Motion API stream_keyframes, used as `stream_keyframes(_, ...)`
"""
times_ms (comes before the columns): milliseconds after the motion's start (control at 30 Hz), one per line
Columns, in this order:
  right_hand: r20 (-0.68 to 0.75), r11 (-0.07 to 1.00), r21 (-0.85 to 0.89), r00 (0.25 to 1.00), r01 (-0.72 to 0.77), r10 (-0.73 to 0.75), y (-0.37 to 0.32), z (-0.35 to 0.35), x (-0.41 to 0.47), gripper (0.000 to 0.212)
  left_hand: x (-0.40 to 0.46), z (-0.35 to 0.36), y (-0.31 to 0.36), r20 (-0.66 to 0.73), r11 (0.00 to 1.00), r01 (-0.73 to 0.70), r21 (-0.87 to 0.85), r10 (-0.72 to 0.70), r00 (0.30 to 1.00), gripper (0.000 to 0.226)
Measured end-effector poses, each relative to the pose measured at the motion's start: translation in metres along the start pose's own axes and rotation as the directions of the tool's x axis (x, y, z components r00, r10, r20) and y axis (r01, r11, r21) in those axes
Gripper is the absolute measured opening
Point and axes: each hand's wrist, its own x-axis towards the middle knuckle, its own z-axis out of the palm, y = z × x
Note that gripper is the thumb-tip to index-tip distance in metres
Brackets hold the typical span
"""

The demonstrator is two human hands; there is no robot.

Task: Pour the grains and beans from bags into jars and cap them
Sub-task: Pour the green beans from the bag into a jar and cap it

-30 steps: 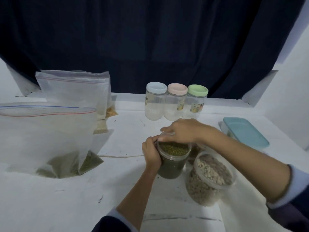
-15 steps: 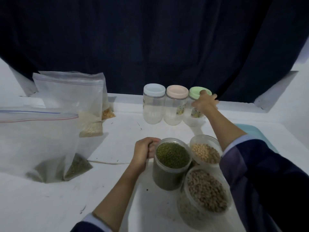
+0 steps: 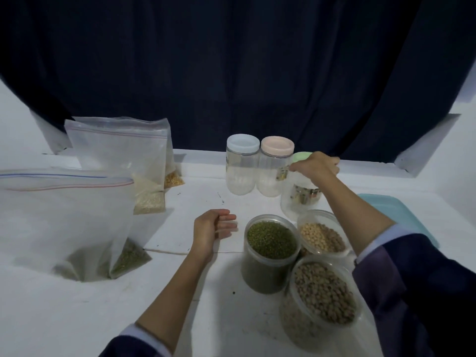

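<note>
You let your left hand (image 3: pixel 213 229) go from the mung bean jar (image 3: pixel 270 253), and your right hand (image 3: pixel 315 167) pulled the green-lidded jar (image 3: pixel 300 194) nearer.

Clear plastic jars (image 3: pixel 270 253); matt white table (image 3: pixel 77 318)

1. Three open filled jars (image 3: pixel 270 253) cluster at the near right of the surface (image 3: pixel 77 318).
2. Two capped jars (image 3: pixel 242 171) stand behind them.
3. Bags (image 3: pixel 64 217) stand at the left.
4. A lidded container (image 3: pixel 401 217) lies far right.
</note>
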Motion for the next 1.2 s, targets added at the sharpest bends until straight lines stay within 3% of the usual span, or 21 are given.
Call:
stream_keyframes(133,0.147,0.98,-0.033,0.971,0.197,-0.19,-0.024,0.016,-0.049,0.064,-0.005,-0.008,0.01,0.061,0.978,-0.144,0.152,0.136,0.989,0.019)
stream_keyframes(200,0.234,0.948,-0.038,0.925,0.316,-0.299,-0.04,0.023,-0.078,0.059,-0.01,-0.016,0.015,0.113,0.945,-0.2,0.26,0.176,0.978,0.046)
stream_keyframes(333,0.458,0.834,-0.02,0.746,0.552,-0.483,-0.07,0.035,-0.138,0.039,-0.026,-0.042,0.028,0.233,0.841,-0.352,0.411,0.276,0.932,0.102)
stream_keyframes(433,0.58,0.748,-0.008,0.612,0.664,-0.537,-0.082,0.039,-0.175,0.041,-0.04,-0.07,0.031,0.189,0.821,-0.428,0.378,0.384,0.904,0.113)
stream_keyframes(500,0.61,0.727,0.019,0.569,0.686,-0.552,-0.085,0.04,-0.196,0.045,-0.049,-0.089,0.03,0.146,0.814,-0.464,0.35,0.442,0.885,0.111)
stream_keyframes(600,0.596,0.741,0.028,0.584,0.671,-0.551,-0.084,0.051,-0.225,0.078,-0.064,-0.113,0.029,0.177,0.784,-0.503,0.364,0.472,0.864,0.098)
stream_keyframes(700,0.505,0.671,-0.051,0.599,0.74,-0.621,-0.088,0.072,-0.253,0.098,-0.071,-0.128,0.033,0.164,0.789,-0.483,0.38,0.457,0.874,0.091)
stream_keyframes(800,0.335,0.655,-0.053,0.632,0.753,-0.699,-0.091,0.094,-0.269,0.1,-0.074,-0.148,0.037,0.152,0.793,-0.441,0.421,0.418,0.896,0.092)
stream_keyframes(900,0.055,0.69,0.082,0.688,0.719,-0.723,-0.086,0.116,-0.28,0.092,-0.075,-0.166,0.038,0.205,0.79,-0.451,0.415,0.402,0.892,0.088)
stream_keyframes(967,-0.037,0.691,0.156,0.704,0.705,-0.71,-0.083,0.124,-0.283,0.09,-0.073,-0.173,0.037,0.223,0.797,-0.459,0.393,0.402,0.888,0.09)
stream_keyframes(1033,0.001,0.662,0.264,0.687,0.701,-0.727,-0.08,0.123,-0.28,0.094,-0.069,-0.18,0.038,0.255,0.806,-0.464,0.368,0.392,0.884,0.096)
stream_keyframes(1200,0.198,0.542,0.484,0.518,0.686,-0.832,-0.069,0.109,-0.262,0.113,-0.07,-0.189,0.042,0.392,0.832,-0.438,0.341,0.298,0.871,0.099)
